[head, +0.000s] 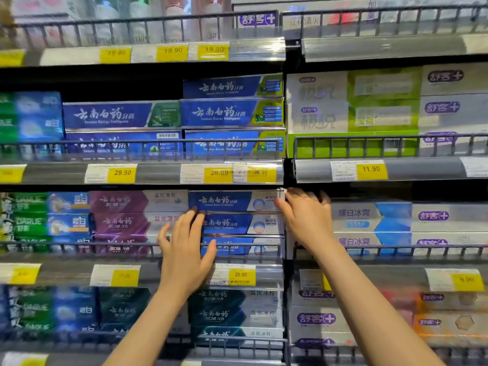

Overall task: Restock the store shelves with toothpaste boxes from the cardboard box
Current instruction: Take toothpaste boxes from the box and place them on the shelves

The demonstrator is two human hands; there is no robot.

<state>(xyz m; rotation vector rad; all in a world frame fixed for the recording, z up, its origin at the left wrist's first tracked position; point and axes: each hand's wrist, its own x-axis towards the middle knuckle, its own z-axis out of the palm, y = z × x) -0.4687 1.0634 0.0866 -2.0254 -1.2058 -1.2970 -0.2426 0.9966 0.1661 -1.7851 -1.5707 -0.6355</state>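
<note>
A stack of three blue and white toothpaste boxes fills the middle shelf; the top box (232, 200) lies level under the shelf above. My left hand (186, 247) lies flat, its straight fingertips touching the left end of the top box. My right hand (306, 215) is at that box's right end, fingers curled over its corner. The cardboard box is out of view.
Purple boxes (124, 223) sit left of the stack, light blue boxes (369, 223) right of it. A wire rail (105, 247) runs along each shelf front above yellow price tags (241, 276). The shelves above and below are packed with boxes.
</note>
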